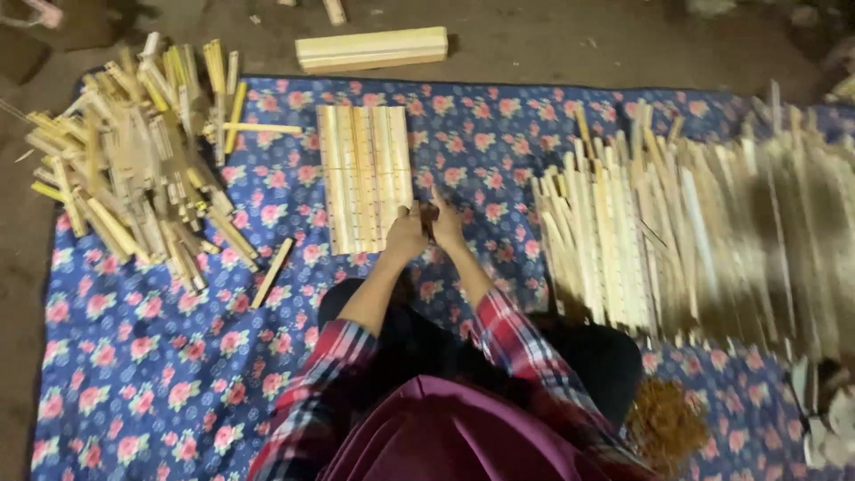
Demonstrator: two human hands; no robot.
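A flat panel of pale bamboo slats point(363, 174) laid side by side rests on a blue floral cloth point(142, 356). My left hand point(406, 233) and my right hand point(445, 223) meet at the panel's lower right corner, fingers pinched together around something small and dark that I cannot make out. Both arms wear plaid sleeves.
A loose heap of short bamboo pieces point(134, 160) lies at the left. A long row of slats point(695, 232) is spread at the right. A pale wooden block point(372, 48) lies on the bare floor beyond the cloth. A single stick point(272, 273) lies near the heap.
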